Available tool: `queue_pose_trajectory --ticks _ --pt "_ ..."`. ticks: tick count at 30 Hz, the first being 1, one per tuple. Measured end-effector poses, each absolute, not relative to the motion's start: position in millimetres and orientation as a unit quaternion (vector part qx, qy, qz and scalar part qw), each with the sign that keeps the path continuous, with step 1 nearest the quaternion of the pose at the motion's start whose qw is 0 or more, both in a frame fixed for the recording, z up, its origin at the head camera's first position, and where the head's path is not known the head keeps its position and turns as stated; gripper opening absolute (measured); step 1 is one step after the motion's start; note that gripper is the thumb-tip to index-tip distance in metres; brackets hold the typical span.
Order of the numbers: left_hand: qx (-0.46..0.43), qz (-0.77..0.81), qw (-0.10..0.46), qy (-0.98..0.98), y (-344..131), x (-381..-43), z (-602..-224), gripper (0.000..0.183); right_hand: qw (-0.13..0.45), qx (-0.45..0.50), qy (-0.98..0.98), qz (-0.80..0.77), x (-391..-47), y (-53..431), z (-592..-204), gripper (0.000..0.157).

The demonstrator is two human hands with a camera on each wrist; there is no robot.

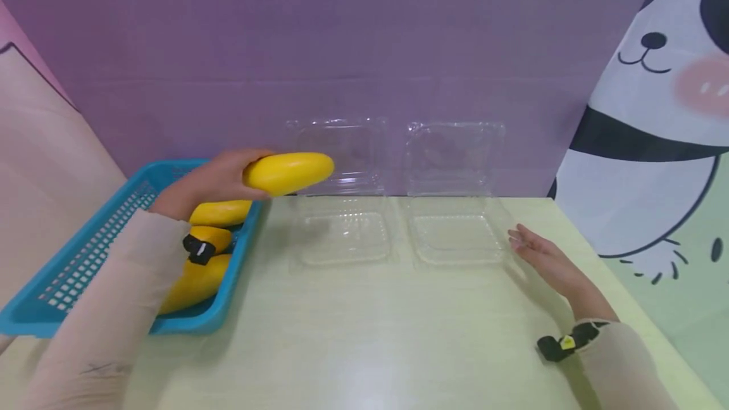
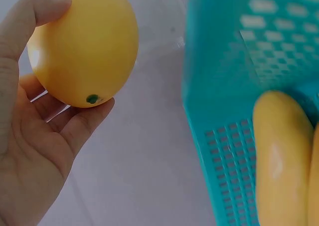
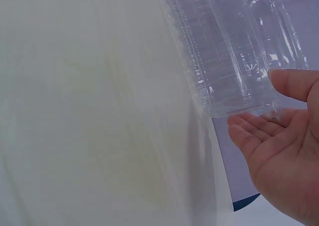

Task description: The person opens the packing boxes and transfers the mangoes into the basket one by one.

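In the head view my left hand [image 1: 224, 176] holds a smooth yellow mango [image 1: 290, 173] above the blue basket's right side. The left wrist view shows the thumb and fingers around the mango [image 2: 87, 46], with a small green spot at its end. More yellow mangoes [image 1: 196, 283] lie in the basket [image 1: 233, 283], partly hidden by my sleeve. On the right, my right hand [image 1: 541, 255] has its fingers extended beside the right clear plastic container [image 1: 455, 239]. In the right wrist view its fingertips lie at the container's [image 3: 234, 61] edge; whether they touch, I cannot tell.
A second clear container [image 1: 344, 239] stands left of the first, both with lids [image 1: 342, 154] raised against the purple backdrop [image 1: 364, 30]. They sit at the back of the pale table [image 1: 364, 334]. A panda picture [image 1: 655, 195] covers the right wall.
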State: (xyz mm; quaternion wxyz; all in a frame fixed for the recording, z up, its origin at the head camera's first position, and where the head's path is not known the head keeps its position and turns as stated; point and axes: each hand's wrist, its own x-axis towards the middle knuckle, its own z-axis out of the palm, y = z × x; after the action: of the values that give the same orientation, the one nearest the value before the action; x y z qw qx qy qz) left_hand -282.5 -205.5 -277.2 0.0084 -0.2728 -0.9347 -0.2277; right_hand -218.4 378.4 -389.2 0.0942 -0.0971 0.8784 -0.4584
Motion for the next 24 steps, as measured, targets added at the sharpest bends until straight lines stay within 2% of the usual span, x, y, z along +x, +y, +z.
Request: queue_pose_trajectory --ticks 24 --pt "-0.157 -0.209 0.004 -0.965 -296 -263 -286 0.080 0.096 -0.087 0.884 -0.450 -219 372 -390 0.070"
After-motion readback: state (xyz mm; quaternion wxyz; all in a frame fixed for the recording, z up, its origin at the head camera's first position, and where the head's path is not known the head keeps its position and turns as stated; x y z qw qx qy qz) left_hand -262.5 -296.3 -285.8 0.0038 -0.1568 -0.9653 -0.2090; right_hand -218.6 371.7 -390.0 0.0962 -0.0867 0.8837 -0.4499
